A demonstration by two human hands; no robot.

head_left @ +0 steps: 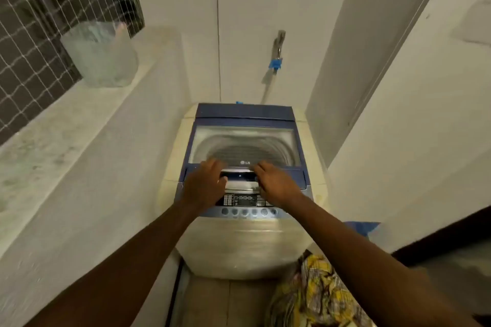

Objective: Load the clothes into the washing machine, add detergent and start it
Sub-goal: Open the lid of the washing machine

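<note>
The washing machine (245,194) stood against the wall, its lid (245,146) shut over an apparently empty drum. The clothes (313,297) lay heaped at its foot. Left hand (206,186) and right hand (277,184) rested loosely spread on the lid's front edge, holding nothing; opening seemed the step, calling for an upward lift.

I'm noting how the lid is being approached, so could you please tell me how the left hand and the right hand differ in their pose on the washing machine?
The left hand lies nearer the lid's left side, its thumb pointing inward by the handle recess; the right hand sits right of the recess. The left hand covers the left end of the control panel, the right hand the right end. Both rest palm-down, fingers at the closed lid's front edge, holding nothing.
</note>
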